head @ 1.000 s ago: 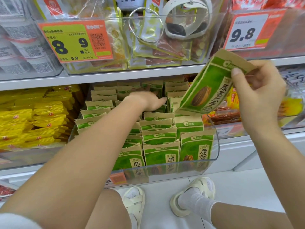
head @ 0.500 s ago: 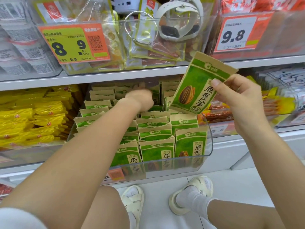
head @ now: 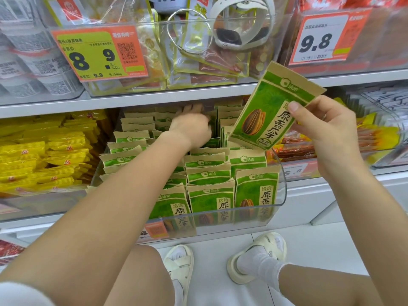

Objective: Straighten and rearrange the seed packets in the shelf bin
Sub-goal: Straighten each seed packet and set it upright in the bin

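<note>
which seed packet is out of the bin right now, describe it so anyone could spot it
Find the clear bin of green packets on the middle shelf. Above its right rear corner, the right hand pinches one packet. It alone is lifted clear, tilted, its whole front showing.

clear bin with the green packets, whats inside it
Rows of green seed packets standing upright in the clear bin. The left hand and forearm cover some middle ones.

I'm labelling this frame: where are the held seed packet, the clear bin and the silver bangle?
held seed packet (head: pixel 268 111), head view, green front face.
clear bin (head: pixel 281 186), head view, right wall.
silver bangle (head: pixel 174 44), head view, left rim.
</note>
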A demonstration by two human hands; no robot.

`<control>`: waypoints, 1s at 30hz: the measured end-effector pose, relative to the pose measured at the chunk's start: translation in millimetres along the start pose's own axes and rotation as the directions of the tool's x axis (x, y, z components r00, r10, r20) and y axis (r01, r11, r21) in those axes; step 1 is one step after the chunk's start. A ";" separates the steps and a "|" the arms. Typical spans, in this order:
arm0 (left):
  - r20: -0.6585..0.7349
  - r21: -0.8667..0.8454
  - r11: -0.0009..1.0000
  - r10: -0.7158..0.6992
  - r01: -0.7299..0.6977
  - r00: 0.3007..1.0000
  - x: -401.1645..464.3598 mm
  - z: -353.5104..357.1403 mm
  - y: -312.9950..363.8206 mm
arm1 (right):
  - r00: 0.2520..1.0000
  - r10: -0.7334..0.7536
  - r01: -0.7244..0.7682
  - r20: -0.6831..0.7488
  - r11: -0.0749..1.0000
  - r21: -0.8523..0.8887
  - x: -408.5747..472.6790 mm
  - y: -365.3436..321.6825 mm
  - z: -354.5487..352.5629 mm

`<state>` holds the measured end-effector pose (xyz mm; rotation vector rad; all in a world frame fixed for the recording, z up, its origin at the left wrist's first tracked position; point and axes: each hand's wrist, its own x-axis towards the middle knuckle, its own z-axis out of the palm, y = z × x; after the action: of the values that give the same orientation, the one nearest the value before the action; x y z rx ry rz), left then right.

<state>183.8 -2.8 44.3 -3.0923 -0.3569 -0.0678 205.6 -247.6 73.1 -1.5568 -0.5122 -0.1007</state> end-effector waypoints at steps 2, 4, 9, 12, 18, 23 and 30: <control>0.084 0.006 1.000 0.008 -0.008 0.996 1.5 0.3 -0.2 | 1.000 -0.002 0.002 0.004 1.000 -0.008 -1.0 -0.3 2.0; 0.185 0.003 1.000 -0.023 0.023 0.983 2.6 0.5 -1.1 | 1.000 -0.005 0.005 0.005 1.000 -0.019 -1.0 -1.4 3.6; 0.239 0.063 0.990 -0.139 0.127 0.961 7.7 -2.5 4.9 | 1.000 0.001 -0.001 0.003 0.999 -0.044 0.1 -4.8 6.7; 0.243 0.099 0.975 -0.216 0.197 0.946 13.4 -1.6 7.5 | 1.000 0.000 0.000 0.000 0.999 -0.050 0.7 -3.5 4.8; 0.229 0.091 0.978 -0.202 0.186 0.952 12.1 -1.5 3.2 | 1.000 -0.003 0.003 0.008 1.000 -0.031 1.1 0.4 4.8; 0.231 -0.026 0.988 -0.141 0.151 0.963 3.1 -3.8 2.3 | 1.000 -0.012 0.013 0.012 1.000 -0.025 -0.9 1.5 4.0; 0.221 -0.195 0.979 -0.011 0.056 0.975 -37.3 -29.0 7.1 | 0.998 0.013 -0.010 0.069 0.999 -0.036 -1.6 5.3 5.6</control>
<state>148.0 -19.2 71.4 -3.3020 -0.4348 0.2549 204.8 -242.4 67.3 -1.6025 -0.5582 -0.0474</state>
